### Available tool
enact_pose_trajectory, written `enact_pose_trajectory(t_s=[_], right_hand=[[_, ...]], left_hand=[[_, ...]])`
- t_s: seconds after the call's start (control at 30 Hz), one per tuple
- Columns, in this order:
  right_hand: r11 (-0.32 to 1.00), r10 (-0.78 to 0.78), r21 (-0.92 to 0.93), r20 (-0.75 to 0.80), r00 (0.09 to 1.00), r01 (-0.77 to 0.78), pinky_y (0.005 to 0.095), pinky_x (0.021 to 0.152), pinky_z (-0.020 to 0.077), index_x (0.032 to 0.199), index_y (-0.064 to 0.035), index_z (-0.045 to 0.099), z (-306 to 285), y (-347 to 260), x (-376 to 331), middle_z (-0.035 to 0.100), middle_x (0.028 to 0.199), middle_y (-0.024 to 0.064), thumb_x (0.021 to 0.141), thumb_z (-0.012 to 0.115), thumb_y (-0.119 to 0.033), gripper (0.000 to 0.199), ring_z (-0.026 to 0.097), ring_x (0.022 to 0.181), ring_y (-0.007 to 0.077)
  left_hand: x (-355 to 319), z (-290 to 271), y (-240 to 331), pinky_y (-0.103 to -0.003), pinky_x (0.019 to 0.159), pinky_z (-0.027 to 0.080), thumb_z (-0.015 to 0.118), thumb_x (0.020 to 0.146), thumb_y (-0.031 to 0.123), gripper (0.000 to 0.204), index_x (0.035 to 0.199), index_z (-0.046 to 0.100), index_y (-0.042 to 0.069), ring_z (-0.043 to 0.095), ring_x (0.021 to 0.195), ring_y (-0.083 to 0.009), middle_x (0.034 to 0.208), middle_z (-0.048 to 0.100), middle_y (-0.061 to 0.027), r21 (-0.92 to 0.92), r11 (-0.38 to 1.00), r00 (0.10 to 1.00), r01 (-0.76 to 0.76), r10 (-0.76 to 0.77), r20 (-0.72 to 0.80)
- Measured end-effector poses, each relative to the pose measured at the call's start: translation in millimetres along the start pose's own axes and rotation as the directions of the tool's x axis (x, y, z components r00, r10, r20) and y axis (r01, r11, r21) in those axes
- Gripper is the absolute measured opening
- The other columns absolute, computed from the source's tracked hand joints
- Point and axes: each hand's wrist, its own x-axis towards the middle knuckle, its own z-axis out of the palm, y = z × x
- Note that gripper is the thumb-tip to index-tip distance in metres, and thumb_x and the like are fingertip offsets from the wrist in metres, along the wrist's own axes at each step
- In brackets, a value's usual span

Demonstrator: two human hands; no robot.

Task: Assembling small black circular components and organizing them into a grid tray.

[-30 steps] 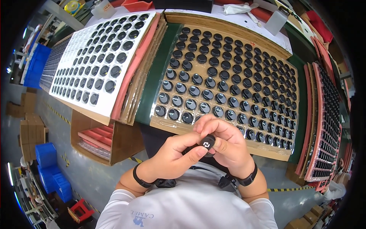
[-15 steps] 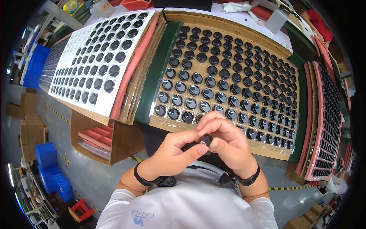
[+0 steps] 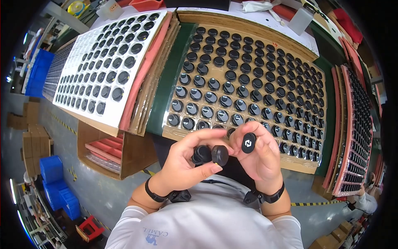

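In front of my chest, my left hand [image 3: 176, 164] is curled round two black round knob-like pieces, one [image 3: 219, 155] between thumb and fingers and another [image 3: 202, 154] deeper in the palm. My right hand [image 3: 265, 159], close beside it, grips a black rounded cap [image 3: 248, 143] with a white mark on its face, which is turned up. Just beyond both hands lies a clear plastic tray on brown board [image 3: 214, 74], filled with rows of similar black pieces. My fingers cover part of its near edge.
To the left, a white tray [image 3: 108, 115] of black pieces rests on stacked pink and brown sheets [image 3: 137, 95]. More loaded trays [image 3: 352, 137] lean at the right. Below on the left is an open cardboard box [image 3: 99, 162]. A bottle [image 3: 301, 21] stands at the back.
My hands have drawn apart, the right moving slightly right with the marked cap now showing. My left hand has opened up enough to reveal the two pieces it holds.
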Motion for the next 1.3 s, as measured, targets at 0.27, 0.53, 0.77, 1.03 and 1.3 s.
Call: enact_pose_trajectory(t_s=[0.27,0.53,0.77,1.03,1.3], right_hand=[[0.822,-0.178,-0.554,-0.037,0.983,0.128,0.0252,0.069,0.039,0.106,0.0011,0.05,14,-7,-8,0.051,0.085,0.0069,0.09,0.057,-0.023,0.03,0.048,0.077,0.014],[0.574,-0.277,-0.762,0.163,0.947,0.3,0.0238,0.07,0.0394,0.108,0.0002,0.05,16,8,0,0.051,0.085,0.0044,0.086,0.06,-0.01,0.026,0.047,0.076,0.0106],[0.583,-0.294,-0.741,0.189,0.937,0.333,0.0236,0.067,0.0411,0.109,-0.0011,0.049,17,13,2,0.053,0.088,0.0045,0.086,0.058,-0.006,0.025,0.048,0.074,0.0101],[0.875,-0.191,-0.431,0.11,0.975,0.22,0.0221,0.068,0.0402,0.109,-0.001,0.049,16,7,2,0.052,0.098,0.0058,0.089,0.052,-0.006,0.02,0.047,0.078,0.0083],[0.785,-0.247,-0.53,0.21,0.946,0.323,0.023,0.069,0.0395,0.113,-0.0011,0.046,16,13,4,0.052,0.097,0.0047,0.089,0.05,-0.004,0.024,0.046,0.077,0.0079]], left_hand=[[-3,-13,-11,-0.033,0.084,0.047,0.076,0.074,0.01,0.038,0.106,0.058,-0.002,0.06,0.094,-0.0216,0.101,0.062,-0.0152,0.412,0.886,0.974,-0.214,0.225,0.022],[-1,-7,-3,-0.031,0.076,0.05,0.075,0.067,-0.002,0.041,0.106,0.061,-0.002,0.062,0.089,-0.0246,0.1,0.062,-0.0163,0.57,0.727,0.914,-0.382,0.39,0.115],[-5,-9,2,-0.03,0.074,0.05,0.075,0.067,0.002,0.042,0.107,0.06,-0.004,0.062,0.088,-0.0244,0.101,0.062,-0.0165,0.592,0.741,0.937,-0.317,0.343,0.073],[-4,-12,4,-0.03,0.074,0.051,0.073,0.069,0.0,0.041,0.107,0.06,-0.004,0.061,0.089,-0.0239,0.102,0.062,-0.0167,0.569,0.747,0.933,-0.345,0.338,0.123],[-6,-11,7,-0.031,0.08,0.048,0.074,0.07,0.007,0.038,0.104,0.061,-0.004,0.061,0.091,-0.0222,0.101,0.061,-0.0168,0.591,0.735,0.937,-0.332,0.328,0.118]])
